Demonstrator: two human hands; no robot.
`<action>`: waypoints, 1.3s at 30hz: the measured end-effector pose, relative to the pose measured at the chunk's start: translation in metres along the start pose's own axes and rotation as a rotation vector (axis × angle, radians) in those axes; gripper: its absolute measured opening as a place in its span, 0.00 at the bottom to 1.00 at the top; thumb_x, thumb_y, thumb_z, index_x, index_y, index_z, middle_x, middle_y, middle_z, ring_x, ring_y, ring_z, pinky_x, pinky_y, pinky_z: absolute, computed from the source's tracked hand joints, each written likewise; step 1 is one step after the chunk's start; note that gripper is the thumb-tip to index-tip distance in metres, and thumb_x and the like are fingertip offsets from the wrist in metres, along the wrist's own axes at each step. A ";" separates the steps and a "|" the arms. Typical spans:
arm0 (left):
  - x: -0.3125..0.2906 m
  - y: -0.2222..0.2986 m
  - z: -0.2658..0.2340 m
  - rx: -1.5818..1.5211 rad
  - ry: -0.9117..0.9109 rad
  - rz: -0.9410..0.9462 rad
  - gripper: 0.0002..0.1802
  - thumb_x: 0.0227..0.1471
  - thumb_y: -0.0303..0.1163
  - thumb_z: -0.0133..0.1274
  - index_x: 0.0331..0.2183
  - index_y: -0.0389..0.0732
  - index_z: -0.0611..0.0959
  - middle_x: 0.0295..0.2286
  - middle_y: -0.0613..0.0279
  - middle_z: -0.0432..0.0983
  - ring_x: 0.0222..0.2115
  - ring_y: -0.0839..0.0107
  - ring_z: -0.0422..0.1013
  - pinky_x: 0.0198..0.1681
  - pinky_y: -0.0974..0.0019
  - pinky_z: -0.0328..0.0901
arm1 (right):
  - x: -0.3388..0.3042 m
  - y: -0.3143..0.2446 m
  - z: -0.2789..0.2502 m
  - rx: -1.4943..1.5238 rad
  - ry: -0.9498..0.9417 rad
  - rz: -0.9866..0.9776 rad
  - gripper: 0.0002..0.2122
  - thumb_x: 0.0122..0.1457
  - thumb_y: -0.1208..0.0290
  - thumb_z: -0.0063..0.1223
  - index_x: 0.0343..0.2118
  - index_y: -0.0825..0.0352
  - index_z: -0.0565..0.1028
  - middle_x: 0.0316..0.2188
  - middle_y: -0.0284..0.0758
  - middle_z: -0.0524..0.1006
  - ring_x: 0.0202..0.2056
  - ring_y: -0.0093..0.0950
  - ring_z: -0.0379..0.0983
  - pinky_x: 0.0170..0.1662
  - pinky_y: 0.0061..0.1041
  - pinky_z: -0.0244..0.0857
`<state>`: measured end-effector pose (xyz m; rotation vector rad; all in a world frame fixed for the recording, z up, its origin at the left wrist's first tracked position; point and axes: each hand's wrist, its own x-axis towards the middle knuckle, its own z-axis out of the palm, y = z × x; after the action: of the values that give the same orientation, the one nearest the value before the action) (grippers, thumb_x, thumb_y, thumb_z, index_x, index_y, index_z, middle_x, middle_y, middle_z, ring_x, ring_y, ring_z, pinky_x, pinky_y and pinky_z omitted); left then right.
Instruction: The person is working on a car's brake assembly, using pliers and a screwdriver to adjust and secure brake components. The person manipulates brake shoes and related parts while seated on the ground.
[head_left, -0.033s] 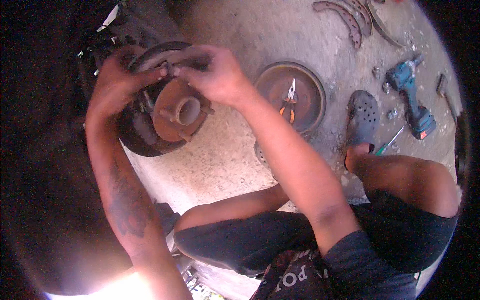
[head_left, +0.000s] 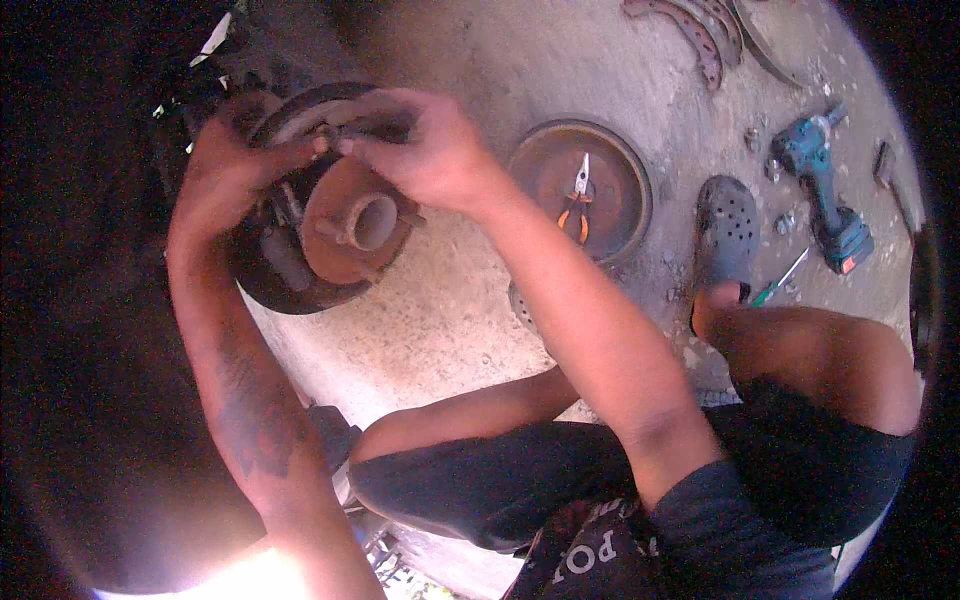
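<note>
At the upper left, a rusty wheel hub point(head_left: 325, 240) with a protruding round collar stands in front of a dark round backing plate point(head_left: 290, 300). Both my hands are closed at the top of this drum brake, on a curved brake shoe point(head_left: 290, 122). My left hand point(head_left: 225, 165) wraps it from the left, thumb pointing inward. From the right, my right hand point(head_left: 430, 145) grips it with fingers bent over the upper edge. The thumb tips nearly meet at a small metal part point(head_left: 328, 133), too blurred to name.
A brake drum point(head_left: 640, 190) lies on the concrete floor, with orange-handled long-nose pliers point(head_left: 582, 190) in it. Farther right are a blue cordless impact wrench point(head_left: 820, 180), a green-handled screwdriver point(head_left: 780, 280) and a hammer-like tool point(head_left: 890, 175). Loose worn brake shoes point(head_left: 690, 35) lie at the top. My clog point(head_left: 728, 225) stands between.
</note>
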<state>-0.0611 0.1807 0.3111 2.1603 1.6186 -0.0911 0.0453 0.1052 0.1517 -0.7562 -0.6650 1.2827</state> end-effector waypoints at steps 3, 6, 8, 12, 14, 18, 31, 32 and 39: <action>0.002 0.003 0.001 -0.096 -0.056 -0.045 0.28 0.37 0.34 0.70 0.40 0.31 0.79 0.35 0.55 0.80 0.36 0.66 0.75 0.44 0.65 0.67 | -0.001 0.003 -0.001 -0.222 0.022 -0.198 0.10 0.51 0.74 0.62 0.38 0.63 0.82 0.30 0.38 0.82 0.35 0.25 0.79 0.42 0.26 0.71; 0.002 0.006 -0.001 -0.117 -0.092 -0.078 0.28 0.38 0.33 0.69 0.41 0.30 0.78 0.36 0.54 0.79 0.37 0.66 0.75 0.45 0.65 0.67 | 0.002 0.004 0.000 -0.374 0.026 -0.237 0.11 0.48 0.69 0.64 0.36 0.62 0.83 0.32 0.40 0.82 0.35 0.34 0.79 0.41 0.30 0.71; 0.001 0.007 -0.002 -0.091 -0.082 -0.077 0.29 0.39 0.33 0.69 0.43 0.29 0.78 0.37 0.54 0.79 0.37 0.67 0.74 0.45 0.65 0.67 | 0.005 0.005 0.001 -0.465 0.045 -0.317 0.11 0.47 0.67 0.65 0.34 0.62 0.83 0.32 0.40 0.81 0.34 0.37 0.79 0.40 0.32 0.71; 0.002 0.005 -0.004 0.006 -0.039 -0.052 0.32 0.38 0.31 0.68 0.45 0.29 0.76 0.37 0.54 0.79 0.38 0.66 0.74 0.46 0.65 0.67 | 0.009 0.007 0.002 -0.498 0.073 -0.406 0.10 0.46 0.67 0.65 0.32 0.63 0.83 0.31 0.40 0.81 0.34 0.40 0.78 0.40 0.34 0.71; 0.002 0.004 -0.005 0.044 -0.046 -0.052 0.33 0.37 0.31 0.68 0.46 0.29 0.76 0.38 0.53 0.78 0.38 0.66 0.74 0.46 0.64 0.66 | 0.009 0.009 0.002 -0.491 0.066 -0.411 0.10 0.45 0.67 0.65 0.31 0.63 0.83 0.30 0.40 0.81 0.33 0.39 0.78 0.40 0.35 0.71; 0.001 0.001 -0.007 0.047 -0.039 -0.095 0.33 0.37 0.30 0.68 0.47 0.29 0.75 0.39 0.53 0.78 0.39 0.65 0.74 0.47 0.64 0.66 | 0.013 0.011 0.002 -0.484 0.048 -0.433 0.10 0.45 0.66 0.65 0.31 0.63 0.83 0.30 0.39 0.81 0.34 0.39 0.78 0.40 0.35 0.71; 0.000 0.008 -0.004 -0.008 -0.028 -0.054 0.32 0.36 0.30 0.68 0.45 0.27 0.75 0.38 0.52 0.78 0.39 0.65 0.74 0.47 0.64 0.66 | 0.010 0.003 0.000 -0.481 0.021 -0.340 0.10 0.46 0.65 0.65 0.30 0.63 0.83 0.30 0.41 0.81 0.35 0.41 0.77 0.42 0.37 0.70; 0.000 0.009 -0.005 0.009 -0.029 -0.057 0.31 0.36 0.30 0.68 0.44 0.28 0.76 0.38 0.53 0.78 0.39 0.66 0.74 0.47 0.64 0.66 | 0.010 0.003 0.001 -0.476 0.027 -0.346 0.10 0.46 0.65 0.65 0.30 0.63 0.83 0.29 0.41 0.81 0.34 0.41 0.77 0.42 0.37 0.70; -0.001 0.009 -0.003 -0.014 -0.018 -0.081 0.27 0.37 0.30 0.69 0.41 0.32 0.79 0.36 0.57 0.80 0.37 0.69 0.74 0.44 0.66 0.67 | 0.010 0.000 0.001 -0.545 0.012 -0.344 0.10 0.46 0.65 0.65 0.30 0.64 0.82 0.28 0.41 0.80 0.33 0.42 0.77 0.40 0.37 0.70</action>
<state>-0.0531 0.1791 0.3166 2.0778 1.6916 -0.1236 0.0463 0.1155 0.1521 -1.0351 -1.1047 0.7829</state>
